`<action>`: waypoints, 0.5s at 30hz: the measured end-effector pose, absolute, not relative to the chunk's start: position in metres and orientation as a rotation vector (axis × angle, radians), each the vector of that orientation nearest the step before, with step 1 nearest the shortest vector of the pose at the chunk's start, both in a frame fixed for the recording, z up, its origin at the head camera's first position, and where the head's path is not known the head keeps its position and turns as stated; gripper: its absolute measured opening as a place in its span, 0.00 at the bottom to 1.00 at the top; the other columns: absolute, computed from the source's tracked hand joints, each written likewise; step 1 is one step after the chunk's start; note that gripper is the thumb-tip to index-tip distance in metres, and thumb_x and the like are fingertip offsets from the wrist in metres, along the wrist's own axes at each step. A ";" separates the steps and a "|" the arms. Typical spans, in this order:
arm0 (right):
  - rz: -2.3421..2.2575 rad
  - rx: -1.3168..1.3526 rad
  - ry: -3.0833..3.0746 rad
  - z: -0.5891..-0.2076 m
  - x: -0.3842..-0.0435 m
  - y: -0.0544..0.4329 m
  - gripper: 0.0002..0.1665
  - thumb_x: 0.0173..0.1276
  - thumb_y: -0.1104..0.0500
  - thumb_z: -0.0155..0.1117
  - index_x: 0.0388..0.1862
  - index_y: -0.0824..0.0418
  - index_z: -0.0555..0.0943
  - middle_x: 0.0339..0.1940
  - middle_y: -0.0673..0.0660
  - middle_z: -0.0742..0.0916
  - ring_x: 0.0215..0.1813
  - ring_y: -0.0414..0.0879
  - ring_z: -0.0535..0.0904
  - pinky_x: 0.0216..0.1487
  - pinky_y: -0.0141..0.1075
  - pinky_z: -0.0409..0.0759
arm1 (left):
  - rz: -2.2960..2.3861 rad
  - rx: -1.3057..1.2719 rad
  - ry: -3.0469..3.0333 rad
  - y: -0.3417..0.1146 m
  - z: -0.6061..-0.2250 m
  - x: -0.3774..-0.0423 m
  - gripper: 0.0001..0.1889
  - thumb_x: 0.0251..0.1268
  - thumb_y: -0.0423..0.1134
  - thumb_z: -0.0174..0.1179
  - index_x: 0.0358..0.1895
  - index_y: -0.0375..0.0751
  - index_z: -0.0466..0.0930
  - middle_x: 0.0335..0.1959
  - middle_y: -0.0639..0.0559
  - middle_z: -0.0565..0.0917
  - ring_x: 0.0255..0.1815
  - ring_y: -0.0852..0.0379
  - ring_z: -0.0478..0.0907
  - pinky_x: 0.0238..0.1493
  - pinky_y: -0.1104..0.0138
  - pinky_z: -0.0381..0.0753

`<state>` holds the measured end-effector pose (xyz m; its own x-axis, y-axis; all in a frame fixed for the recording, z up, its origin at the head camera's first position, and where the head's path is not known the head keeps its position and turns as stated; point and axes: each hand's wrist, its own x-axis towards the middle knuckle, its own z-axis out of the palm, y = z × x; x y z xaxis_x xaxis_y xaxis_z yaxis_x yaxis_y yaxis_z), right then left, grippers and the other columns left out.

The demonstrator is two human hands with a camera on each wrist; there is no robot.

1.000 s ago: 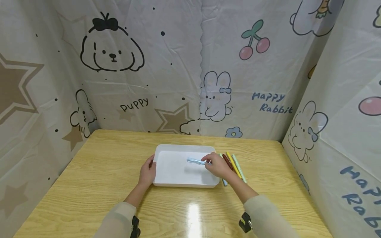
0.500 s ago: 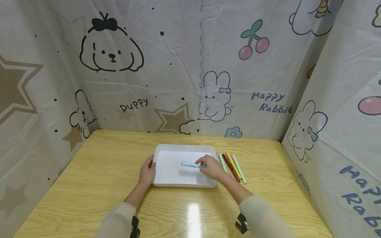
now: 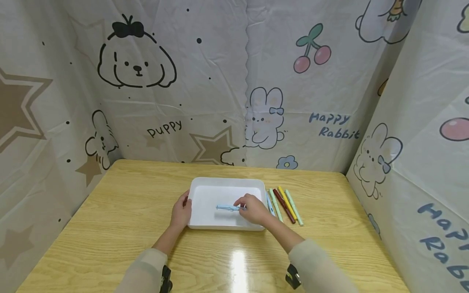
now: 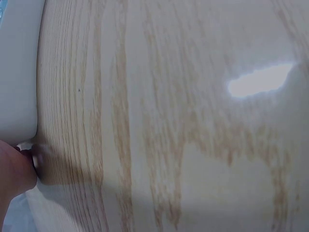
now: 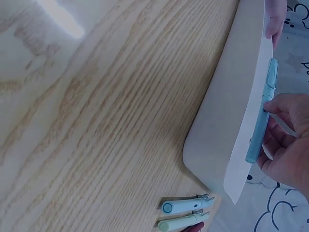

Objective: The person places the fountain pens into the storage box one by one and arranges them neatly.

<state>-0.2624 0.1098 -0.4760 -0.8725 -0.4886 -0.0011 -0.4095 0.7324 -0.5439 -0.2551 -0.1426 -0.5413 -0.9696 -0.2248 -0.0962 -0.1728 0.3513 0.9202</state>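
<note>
My right hand (image 3: 253, 209) pinches a light blue pen (image 3: 228, 207) above the white tray (image 3: 209, 199). In the right wrist view, the thumb and fingers of the right hand (image 5: 288, 140) hold the clipped blue pen (image 5: 260, 123) level with the tray's rim. At the tray's left end, my left hand (image 3: 181, 209) grips the side wall. Only part of the left hand (image 4: 17, 169) shows in the left wrist view, against the tray's corner (image 4: 19, 96).
Right of the tray lie another blue pen (image 3: 270, 204), a light green pen (image 3: 276, 205), a dark red pen (image 3: 284, 206), a yellow pen (image 3: 287, 202) and a second light green pen (image 3: 294, 208). The wooden table (image 3: 139, 195) meets printed cloth (image 3: 212, 81) behind.
My right hand has carried the light blue pen leftward and nearer to me over the tray, uncovering more of the pens at the right. The left hand stays in place on the tray.
</note>
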 end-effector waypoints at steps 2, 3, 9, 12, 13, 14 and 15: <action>-0.829 -0.730 2.775 -0.477 -0.261 0.108 0.12 0.60 0.67 0.58 0.41 0.62 0.84 0.31 0.54 0.80 0.34 0.43 0.72 0.34 0.34 0.71 | -1.724 0.374 -2.542 -0.142 -0.541 -0.255 0.24 0.74 0.37 0.38 0.71 0.40 0.57 0.63 0.36 0.68 0.61 0.43 0.67 0.62 0.51 0.67; -0.830 -0.735 2.770 -0.478 -0.261 0.108 0.12 0.61 0.67 0.58 0.41 0.62 0.84 0.31 0.55 0.80 0.34 0.43 0.72 0.34 0.34 0.71 | -1.723 0.373 -2.541 -0.142 -0.541 -0.255 0.24 0.74 0.37 0.38 0.71 0.40 0.57 0.64 0.36 0.68 0.61 0.43 0.67 0.62 0.51 0.67; -0.814 -0.784 2.765 -0.485 -0.260 0.104 0.13 0.60 0.68 0.57 0.41 0.64 0.84 0.31 0.56 0.81 0.34 0.44 0.73 0.36 0.36 0.73 | -1.714 0.372 -2.535 -0.143 -0.540 -0.255 0.24 0.74 0.37 0.39 0.71 0.40 0.58 0.64 0.35 0.68 0.63 0.42 0.66 0.64 0.50 0.66; -0.793 -0.796 2.764 -0.487 -0.258 0.102 0.13 0.60 0.68 0.57 0.42 0.64 0.84 0.31 0.56 0.81 0.34 0.44 0.73 0.37 0.36 0.73 | -1.725 0.372 -2.529 -0.143 -0.539 -0.255 0.24 0.74 0.37 0.38 0.71 0.39 0.58 0.64 0.35 0.68 0.63 0.42 0.66 0.64 0.50 0.66; -0.789 -0.797 2.761 -0.487 -0.257 0.102 0.13 0.60 0.68 0.57 0.42 0.64 0.84 0.32 0.56 0.81 0.35 0.44 0.74 0.37 0.36 0.74 | -1.727 0.370 -2.528 -0.142 -0.539 -0.255 0.24 0.74 0.37 0.38 0.71 0.39 0.58 0.64 0.35 0.68 0.63 0.42 0.66 0.64 0.50 0.66; -0.790 -0.794 2.756 -0.487 -0.256 0.101 0.13 0.60 0.68 0.57 0.42 0.64 0.84 0.32 0.56 0.81 0.35 0.45 0.74 0.37 0.36 0.74 | -1.728 0.368 -2.526 -0.142 -0.539 -0.255 0.24 0.74 0.37 0.38 0.71 0.38 0.58 0.64 0.35 0.68 0.63 0.42 0.66 0.64 0.50 0.66; -0.792 -0.793 2.749 -0.488 -0.255 0.101 0.13 0.60 0.68 0.57 0.42 0.64 0.84 0.32 0.56 0.81 0.35 0.45 0.74 0.37 0.36 0.74 | -1.734 0.370 -2.526 -0.142 -0.539 -0.255 0.24 0.74 0.37 0.38 0.70 0.39 0.58 0.64 0.35 0.68 0.63 0.42 0.66 0.64 0.50 0.66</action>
